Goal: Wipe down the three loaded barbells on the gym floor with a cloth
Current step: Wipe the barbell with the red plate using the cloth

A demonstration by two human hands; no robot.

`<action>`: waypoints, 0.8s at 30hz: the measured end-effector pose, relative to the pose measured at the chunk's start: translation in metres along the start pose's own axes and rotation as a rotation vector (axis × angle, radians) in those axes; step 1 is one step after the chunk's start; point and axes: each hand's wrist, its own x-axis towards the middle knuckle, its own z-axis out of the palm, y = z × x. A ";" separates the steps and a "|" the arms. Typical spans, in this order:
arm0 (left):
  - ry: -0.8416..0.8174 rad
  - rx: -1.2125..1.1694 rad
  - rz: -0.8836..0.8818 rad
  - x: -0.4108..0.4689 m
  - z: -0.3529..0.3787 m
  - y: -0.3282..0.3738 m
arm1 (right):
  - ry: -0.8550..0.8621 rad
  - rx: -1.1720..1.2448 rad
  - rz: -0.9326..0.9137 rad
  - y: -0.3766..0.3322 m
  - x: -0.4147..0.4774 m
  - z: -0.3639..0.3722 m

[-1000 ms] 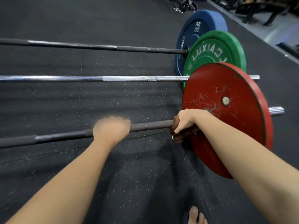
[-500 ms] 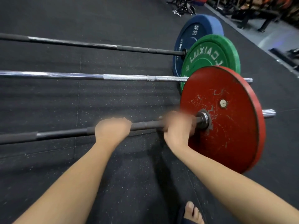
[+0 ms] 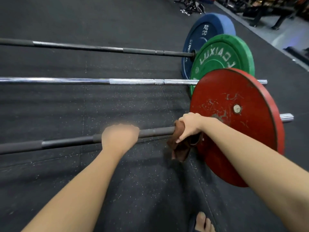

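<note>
Black rubber gym floor (image 3: 117,106), three barbells lying side by side. The nearest barbell (image 3: 66,144) is the dark one with the scuffed red plate (image 3: 242,131). Behind it sits the chrome barbell (image 3: 83,80) with a green plate (image 3: 222,52), then the far barbell (image 3: 83,47) with a blue plate (image 3: 205,29).

The left hand (image 3: 119,138) is curled over the nearest barbell's shaft, bracing it. The right hand (image 3: 189,126) is wrapped round the same shaft right up against the red plate, with the brown cloth (image 3: 179,148) squeezed under it and its tail hanging down.

Looks like they're mid-wipe on bar one, at the plate end. I reckon the next move is dragging the cloth back along the shaft, which means the left hand has to shift. Can't tell if the other two are done.
</note>
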 end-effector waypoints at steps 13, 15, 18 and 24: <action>0.009 -0.062 -0.081 0.010 0.007 0.001 | 0.722 -0.063 -0.082 0.003 -0.004 0.063; -0.005 -0.097 -0.093 0.010 0.006 0.000 | 0.909 -0.090 -0.069 0.008 -0.001 0.084; -0.010 -0.120 -0.084 0.009 0.005 0.000 | 0.926 -0.169 -0.002 0.027 -0.006 0.095; 0.016 -0.138 -0.095 0.007 0.006 0.002 | 0.711 -0.049 0.170 0.032 -0.012 0.079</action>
